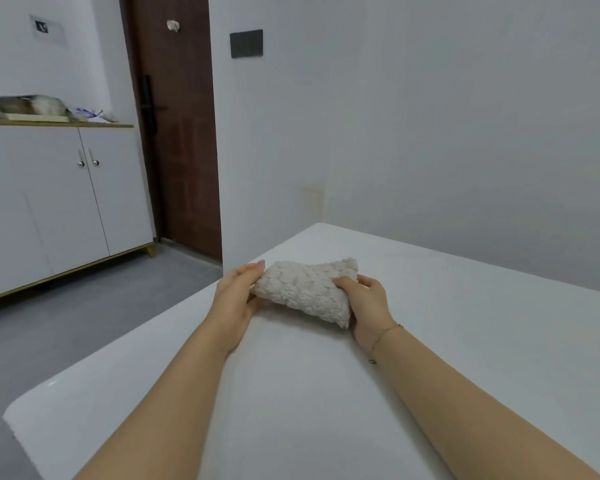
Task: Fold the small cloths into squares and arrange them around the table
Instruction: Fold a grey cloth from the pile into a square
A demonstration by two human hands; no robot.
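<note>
One small cloth (305, 292), pale and nubbly, was in play, and it sat low over the far part of the white surface (465, 341), held between both hands. It was already doubled up into a thick, compact bundle, closer to an uneven oblong than a neat square, with its near right corner drooping toward the surface.

The left hand (238, 297) held the cloth's left end, its fingers (257, 268) lying fairly straight along the top edge and the thumb tucked beneath. The right hand (369, 306) gripped the right end, thumb pressed on top and the other fingers curled round the side and underneath. A thin bracelet (383, 336) hung at that wrist.

Judging by this, the folding of this cloth was well under way but not finished: the edges were not squared, and it was not yet laid flat in a place. No other cloths showed on the surface, folded or unfolded, so the arranging round the edge looked barely begun, or not begun at all. How many cloths remained could not be told.
</note>
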